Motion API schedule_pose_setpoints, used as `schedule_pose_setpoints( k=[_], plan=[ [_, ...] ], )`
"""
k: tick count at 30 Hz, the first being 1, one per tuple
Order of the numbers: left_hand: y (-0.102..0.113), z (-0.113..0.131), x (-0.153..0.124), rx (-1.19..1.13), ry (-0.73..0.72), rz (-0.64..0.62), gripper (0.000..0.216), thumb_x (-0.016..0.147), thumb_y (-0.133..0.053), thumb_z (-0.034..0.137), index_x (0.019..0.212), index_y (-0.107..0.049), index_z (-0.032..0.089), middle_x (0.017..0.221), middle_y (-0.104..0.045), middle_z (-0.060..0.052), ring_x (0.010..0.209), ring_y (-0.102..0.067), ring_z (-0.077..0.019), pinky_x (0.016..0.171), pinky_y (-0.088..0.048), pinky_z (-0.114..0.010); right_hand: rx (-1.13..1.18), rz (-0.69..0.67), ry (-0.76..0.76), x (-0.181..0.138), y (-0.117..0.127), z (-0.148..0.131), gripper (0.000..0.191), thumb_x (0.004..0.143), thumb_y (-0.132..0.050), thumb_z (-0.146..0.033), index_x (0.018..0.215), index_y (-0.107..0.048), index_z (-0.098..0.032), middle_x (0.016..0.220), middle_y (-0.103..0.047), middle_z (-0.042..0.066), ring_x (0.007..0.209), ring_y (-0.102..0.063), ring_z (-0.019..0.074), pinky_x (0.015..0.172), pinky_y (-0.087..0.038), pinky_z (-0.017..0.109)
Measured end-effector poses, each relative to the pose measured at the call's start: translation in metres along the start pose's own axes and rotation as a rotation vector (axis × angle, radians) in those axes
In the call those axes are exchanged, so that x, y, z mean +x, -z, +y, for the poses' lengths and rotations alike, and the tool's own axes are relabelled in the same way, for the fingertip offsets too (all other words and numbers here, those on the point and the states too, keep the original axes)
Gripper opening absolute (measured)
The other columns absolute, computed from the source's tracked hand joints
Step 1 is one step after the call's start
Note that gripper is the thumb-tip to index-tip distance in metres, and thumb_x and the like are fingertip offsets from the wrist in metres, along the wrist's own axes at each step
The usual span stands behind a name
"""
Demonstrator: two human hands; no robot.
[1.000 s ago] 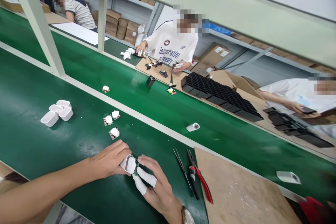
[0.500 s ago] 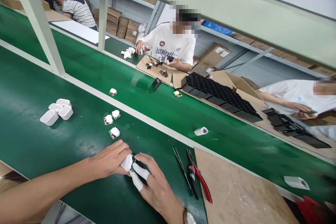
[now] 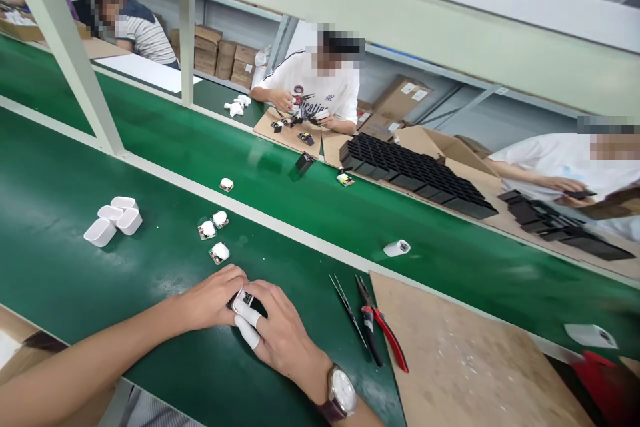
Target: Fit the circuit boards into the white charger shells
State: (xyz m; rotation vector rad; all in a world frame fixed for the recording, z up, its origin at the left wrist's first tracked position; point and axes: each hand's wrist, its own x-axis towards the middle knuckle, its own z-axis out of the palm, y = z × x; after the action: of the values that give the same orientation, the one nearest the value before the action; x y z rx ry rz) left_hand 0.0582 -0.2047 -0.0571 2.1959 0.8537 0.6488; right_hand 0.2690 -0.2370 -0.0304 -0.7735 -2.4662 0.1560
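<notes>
My left hand [image 3: 213,299] and my right hand [image 3: 273,333] meet low on the green belt [image 3: 60,173], both closed round one small white charger shell [image 3: 243,298] with a dark opening showing. White finger cots cover two fingers of my right hand, and a watch sits on that wrist. Three small circuit boards with white parts [image 3: 213,233] lie just beyond my hands. Three empty white shells [image 3: 114,220] stand in a cluster farther left.
Tweezers [image 3: 347,307] and red-handled pliers [image 3: 380,330] lie to the right, beside a brown board [image 3: 465,360]. Loose white and black parts ride the far belt. Across it, seated people work at black trays [image 3: 415,177] and cardboard boxes. A grey frame post [image 3: 65,53] rises at left.
My hands have closed tighter over the white shell, the right fingers now covering it. Loose parts on the far belt have drifted right. The view has shifted slightly.
</notes>
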Motion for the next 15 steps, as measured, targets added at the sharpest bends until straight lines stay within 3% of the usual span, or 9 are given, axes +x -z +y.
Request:
schedule_pose_setpoints(
  k=[3, 9, 15],
  plan=[
    [-0.0003, -0.0002, -0.0001, 0.001, 0.016, -0.003, 0.018, 0.089, -0.072, 0.024, 0.101, -0.058, 0.019, 0.106, -0.061, -0.008, 0.098, -0.060, -0.0250, 0.087, -0.054, -0.038, -0.025, -0.006, 0.008, 0.0038, -0.0004, -0.0033, 0.026, 0.097, -0.057, -0.012, 0.121, -0.064, -0.019, 0.123, -0.063, 0.015, 0.115, -0.057, 0.0308, 0.094, -0.057, 0.050],
    [-0.0013, 0.0038, -0.0052, 0.018, 0.056, 0.022, 0.021, 0.090, -0.072, 0.026, 0.107, -0.060, 0.020, 0.107, -0.060, -0.007, 0.100, -0.060, -0.0247, 0.088, -0.054, -0.038, 0.103, 0.042, -0.206, 0.0012, 0.0066, -0.0023, 0.023, 0.100, -0.063, -0.025, 0.122, -0.060, -0.021, 0.125, -0.060, 0.014, 0.110, -0.063, 0.0265, 0.090, -0.061, 0.044],
    [-0.0020, 0.0035, -0.0058, 0.061, 0.012, 0.052, 0.023, 0.091, -0.071, 0.021, 0.112, -0.063, 0.020, 0.106, -0.060, -0.006, 0.099, -0.060, -0.0238, 0.087, -0.055, -0.038, 0.035, 0.003, -0.186, 0.0023, 0.0071, -0.0029, 0.018, 0.101, -0.057, -0.022, 0.119, -0.060, -0.020, 0.115, -0.065, 0.012, 0.101, -0.065, 0.0269, 0.085, -0.061, 0.045]
  ],
)
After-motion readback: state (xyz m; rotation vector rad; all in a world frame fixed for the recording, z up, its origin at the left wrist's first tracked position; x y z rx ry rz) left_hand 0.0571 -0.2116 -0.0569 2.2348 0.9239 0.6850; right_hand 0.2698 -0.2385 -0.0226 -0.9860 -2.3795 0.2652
